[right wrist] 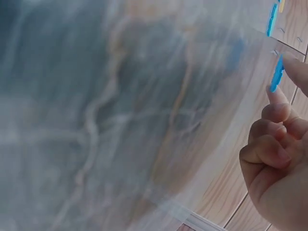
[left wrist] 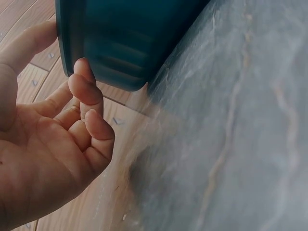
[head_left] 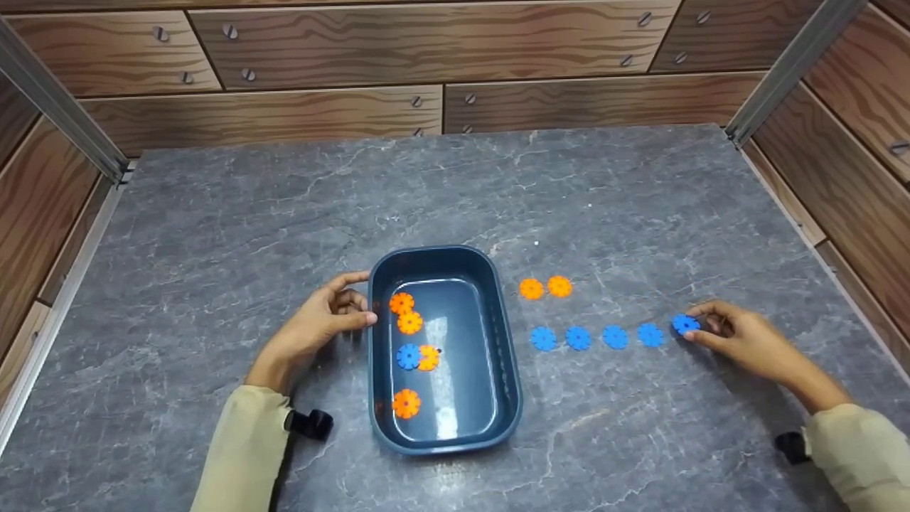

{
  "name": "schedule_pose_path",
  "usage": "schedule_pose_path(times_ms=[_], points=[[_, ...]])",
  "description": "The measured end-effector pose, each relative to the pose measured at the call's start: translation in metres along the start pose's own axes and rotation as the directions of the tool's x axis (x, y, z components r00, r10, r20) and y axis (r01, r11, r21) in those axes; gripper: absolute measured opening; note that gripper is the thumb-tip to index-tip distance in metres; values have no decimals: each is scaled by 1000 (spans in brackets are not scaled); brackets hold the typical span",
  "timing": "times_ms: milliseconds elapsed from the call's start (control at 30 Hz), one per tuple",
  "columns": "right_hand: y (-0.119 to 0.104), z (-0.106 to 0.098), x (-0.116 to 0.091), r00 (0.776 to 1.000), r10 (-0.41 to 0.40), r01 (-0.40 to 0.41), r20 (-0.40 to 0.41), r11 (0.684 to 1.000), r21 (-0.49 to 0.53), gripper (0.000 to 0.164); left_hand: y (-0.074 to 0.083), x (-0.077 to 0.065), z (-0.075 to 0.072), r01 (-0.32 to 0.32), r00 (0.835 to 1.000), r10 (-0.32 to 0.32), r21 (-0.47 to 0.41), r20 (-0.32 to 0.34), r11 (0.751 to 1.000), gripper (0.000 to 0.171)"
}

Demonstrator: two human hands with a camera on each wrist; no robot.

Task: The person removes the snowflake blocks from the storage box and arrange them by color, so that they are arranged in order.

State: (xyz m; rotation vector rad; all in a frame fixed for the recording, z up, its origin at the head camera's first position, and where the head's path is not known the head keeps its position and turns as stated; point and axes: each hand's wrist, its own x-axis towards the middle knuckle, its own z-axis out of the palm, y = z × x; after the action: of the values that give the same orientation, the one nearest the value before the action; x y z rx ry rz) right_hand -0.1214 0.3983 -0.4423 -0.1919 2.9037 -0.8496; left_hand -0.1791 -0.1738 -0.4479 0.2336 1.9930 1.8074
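A blue interlocking disc (head_left: 685, 325), notched around its edge, is pinched between the thumb and index finger of my right hand (head_left: 746, 340). It is seen edge-on in the right wrist view, where the other fingers curl toward the palm. Leftward from it runs a row of several blue discs (head_left: 614, 337) on the table. My left hand (head_left: 309, 327) touches the left rim of a dark blue tray (head_left: 503, 313) with thumb and index fingertips, its other fingers loosely bent beside the wall. Inside the tray lie several orange discs (head_left: 406, 403) and one blue disc (head_left: 408, 356), which overlaps an orange one.
Two orange discs (head_left: 559, 286) lie side by side on the table, right of the tray and behind the blue row. The grey marbled table (head_left: 320, 199) meets wood-patterned panels (head_left: 426, 43) at the back and sides, with metal posts (head_left: 796, 67) at the corners.
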Motion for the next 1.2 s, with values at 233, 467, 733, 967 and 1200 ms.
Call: schedule_pose_path(times_ms=[233, 467, 733, 967, 1200], points=[[2, -1, 3, 996, 42, -38, 73, 998, -58, 37, 1, 0, 0, 1, 1000, -1, -2, 1, 1000, 69], [1, 0, 3, 997, 45, -39, 71, 996, -75, 39, 1, 0, 0, 5, 1000, -5, 3, -6, 1000, 69], [1, 1, 3, 997, 50, -43, 58, 992, -121, 39, 0, 0, 0, -2, 1000, 2, -5, 2, 1000, 69], [2, 1, 1, 995, 66, -58, 77, 994, -94, 41, 0, 0, 1, 3, 1000, -3, -9, -3, 1000, 69], [2, 1, 0, 997, 36, -30, 72, 996, -81, 39, 1, 0, 1, 11, 1000, -12, -19, -4, 1000, 70]])
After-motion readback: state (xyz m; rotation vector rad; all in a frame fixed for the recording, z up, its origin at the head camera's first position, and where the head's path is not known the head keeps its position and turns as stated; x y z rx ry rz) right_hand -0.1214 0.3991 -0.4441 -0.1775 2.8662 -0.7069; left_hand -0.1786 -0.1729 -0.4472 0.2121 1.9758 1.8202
